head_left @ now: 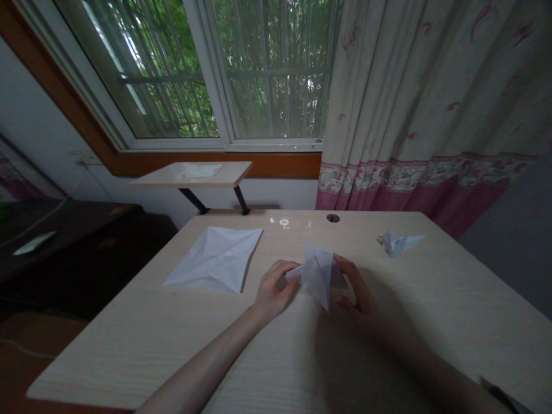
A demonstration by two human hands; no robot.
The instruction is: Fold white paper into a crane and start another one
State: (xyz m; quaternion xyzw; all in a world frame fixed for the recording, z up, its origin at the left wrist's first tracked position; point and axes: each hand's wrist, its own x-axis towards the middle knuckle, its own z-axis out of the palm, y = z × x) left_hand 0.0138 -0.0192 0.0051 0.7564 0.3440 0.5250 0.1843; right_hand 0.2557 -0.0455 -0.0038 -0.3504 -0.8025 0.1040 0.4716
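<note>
A folded white paper piece (318, 275), with pointed flaps spreading out like an origami bird, is held just over the middle of the desk. My left hand (277, 287) pinches its narrow left end between thumb and fingers. On the other side, my right hand (354, 292) has its index fingertip against the upper right flap, while the thumb is apart from the index finger lower down. Whether the right thumb touches the paper I cannot tell. To the right lies another folded paper bird (399, 244).
Creased sheets of white paper (213, 257) lie flat at the left of the wooden desk (259, 368). A small raised shelf (159, 174) bears more white paper (200, 171). A cable hole (333, 218) sits near the back edge, below the window and curtain (414, 115).
</note>
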